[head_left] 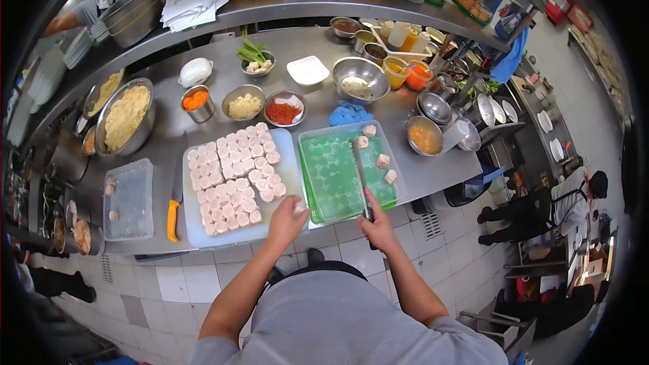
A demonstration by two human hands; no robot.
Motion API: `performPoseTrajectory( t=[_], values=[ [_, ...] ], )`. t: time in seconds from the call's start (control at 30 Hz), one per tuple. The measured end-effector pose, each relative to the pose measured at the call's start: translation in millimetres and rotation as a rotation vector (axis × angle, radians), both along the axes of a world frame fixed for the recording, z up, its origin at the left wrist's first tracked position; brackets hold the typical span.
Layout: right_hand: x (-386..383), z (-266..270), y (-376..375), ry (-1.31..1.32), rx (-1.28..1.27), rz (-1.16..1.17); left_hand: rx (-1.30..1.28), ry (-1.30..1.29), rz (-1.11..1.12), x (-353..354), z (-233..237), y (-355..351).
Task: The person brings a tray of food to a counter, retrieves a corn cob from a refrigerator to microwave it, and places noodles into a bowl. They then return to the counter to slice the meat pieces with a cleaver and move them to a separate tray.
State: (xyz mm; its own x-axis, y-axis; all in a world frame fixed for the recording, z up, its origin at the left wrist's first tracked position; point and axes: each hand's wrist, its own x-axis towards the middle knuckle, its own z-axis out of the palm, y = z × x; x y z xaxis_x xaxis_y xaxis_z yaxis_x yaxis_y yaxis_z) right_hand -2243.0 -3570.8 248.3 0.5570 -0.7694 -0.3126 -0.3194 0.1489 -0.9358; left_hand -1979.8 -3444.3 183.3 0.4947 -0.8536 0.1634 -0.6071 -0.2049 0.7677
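Observation:
My right hand point(380, 230) is wrapped round the black handle of a serrated knife point(358, 165). Its blade lies over a shallow clear plastic tray point(318, 192), through which a green cutting board point(307, 211) shows. Several pale pink, lumpy pieces point(383, 161) sit along the tray's right side. My left hand point(287, 222) is closed near the tray's left front corner, apparently on a pale round piece point(299, 209), mostly hidden by the fingers. Left of it, a white cutting board point(284, 182) carries many pale round pieces point(233, 179) in tight rows.
An orange-handled knife point(173, 220) lies beside another clear tray point(128, 223). Bowls of minced yellow food point(126, 116), chopped garlic-like bits point(244, 106) and red shreds point(284, 109) stand behind. A blue cloth point(350, 114) is near a steel bowl point(360, 74). Other people are at the sides.

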Motion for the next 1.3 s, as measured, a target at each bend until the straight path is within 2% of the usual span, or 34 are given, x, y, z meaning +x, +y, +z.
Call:
performPoseTrajectory(
  t=[0.07, 0.13, 0.17, 0.27, 0.33, 0.37, 0.4, 0.43, 0.47, 0.53, 0.6, 0.67, 0.7, 0.73, 0.77, 0.8, 0.83, 0.93, 1.03, 1.07, 1.1, 1.13, 1.17, 1.2, 1.23, 1.3],
  values=[
    [-1, 4, -8, -0.009, 0.029, -0.007, -0.090, 0.309, -0.033, -12, 0, -37],
    [-1, 2, -18, -0.116, -0.111, -0.076, -0.046, 0.615, -0.035, -20, 25, -68],
    [-2, 8, -21, -0.098, -0.050, -0.093, -0.049, 0.610, -0.017, -15, 37, -74],
    [-5, 17, -26, -0.104, 0.022, -0.075, -0.061, 0.501, -0.067, 0, 42, -75],
    [-9, 5, -29, -0.120, 0.023, -0.049, -0.252, -0.111, 0.011, 36, 34, -53],
    [-11, 3, -29, -0.051, -0.005, 0.024, -0.230, -0.149, 0.057, 48, 33, -36],
    [-8, 1, -31, 0.016, -0.037, 0.102, -0.227, -0.158, 0.082, 58, 32, -16],
    [3, 1, -34, 0.008, -0.037, 0.132, -0.139, -0.024, 0.129, 63, 38, 8],
    [18, 4, -33, 0.015, -0.175, 0.237, -0.054, 0.113, 0.179, 66, 40, 33],
    [51, 9, -23, 0.016, -0.450, 0.448, -0.162, 0.456, 0.277, 62, 13, 85],
    [104, 20, -17, 0.040, -0.429, 0.539, -0.133, 0.390, 0.358, 49, 14, 140],
    [160, 30, -11, 0.217, -0.467, 0.691, -0.112, 0.517, 0.504, 39, -21, 196],
    [188, 16, -11, 0.219, -0.605, 0.732, -0.129, 0.512, 0.556, 33, -33, 226],
    [210, 2, -11, 0.196, -0.617, 0.790, -0.043, 0.442, 0.631, 26, -43, 257],
    [233, -11, -14, 0.142, -0.760, 0.792, 0.045, 0.377, 0.717, 17, -55, 292],
    [258, -15, -13, 0.072, -0.903, 0.795, 0.024, 0.372, 0.796, 7, -70, 329],
    [276, -12, -10, 0.104, -0.960, 0.844, 0.115, 0.402, 0.877, -6, -87, 367],
    [301, -11, 4, 0.149, -0.997, 0.863, 0.239, 0.378, 1.148, -70, -174, 500],
    [312, -33, 4, 0.007, -1.118, 0.855, 0.280, 0.667, 1.486, -161, -238, 622],
    [315, -35, 9, 0.010, -1.181, 0.815, 0.286, 0.752, 1.603, -194, -234, 651],
    [319, -32, 21, 0.017, -1.242, 0.766, 0.245, 0.730, 1.714, -227, -229, 674],
    [330, -35, 44, -0.018, -1.249, 0.783, 0.196, 0.996, 1.762, -252, -221, 699],
    [343, -36, 68, -0.070, -1.237, 0.640, -0.013, 1.103, 1.862, -280, -213, 714],
    [358, -35, 94, -0.117, -1.214, 0.499, -0.089, 1.184, 1.933, -300, -208, 727],
    [377, -34, 132, -0.142, -1.208, 0.512, -0.162, 1.263, 2.000, -317, -201, 744],
    [405, -8, 251, -0.217, -0.755, 0.700, -0.271, 1.324, 2.076, -326, -188, 772]
  ],
)
